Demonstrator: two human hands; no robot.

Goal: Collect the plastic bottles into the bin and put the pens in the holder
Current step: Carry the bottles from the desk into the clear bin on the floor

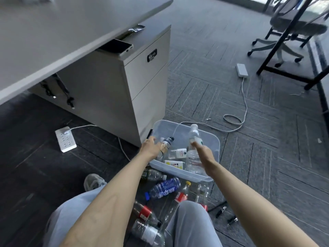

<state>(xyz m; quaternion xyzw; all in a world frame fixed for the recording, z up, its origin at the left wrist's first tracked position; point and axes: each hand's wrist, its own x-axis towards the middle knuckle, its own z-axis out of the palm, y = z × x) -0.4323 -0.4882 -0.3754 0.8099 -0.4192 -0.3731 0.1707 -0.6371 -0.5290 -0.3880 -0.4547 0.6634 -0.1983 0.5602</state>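
Note:
A clear plastic bin (212,139) sits on the carpet in front of my knees. My left hand (150,147) reaches over its left rim and grips a dark-capped bottle (167,142). Over the bin's middle, my right hand (204,154) holds a tall clear bottle (193,152) upright, white cap up. Other bottles lie inside the bin, among them a white-labelled one (179,153). Several more bottles lie on the floor by my legs, including a blue one (164,188) and a red-labelled one (144,212). Black pens (220,211) lie on the carpet at the right.
A grey drawer cabinet (140,82) stands under the desk (53,36) just left of the bin. White power strips (65,139) and a cable (244,102) lie on the floor. An office chair (292,32) and a black table leg (277,45) are at the far right.

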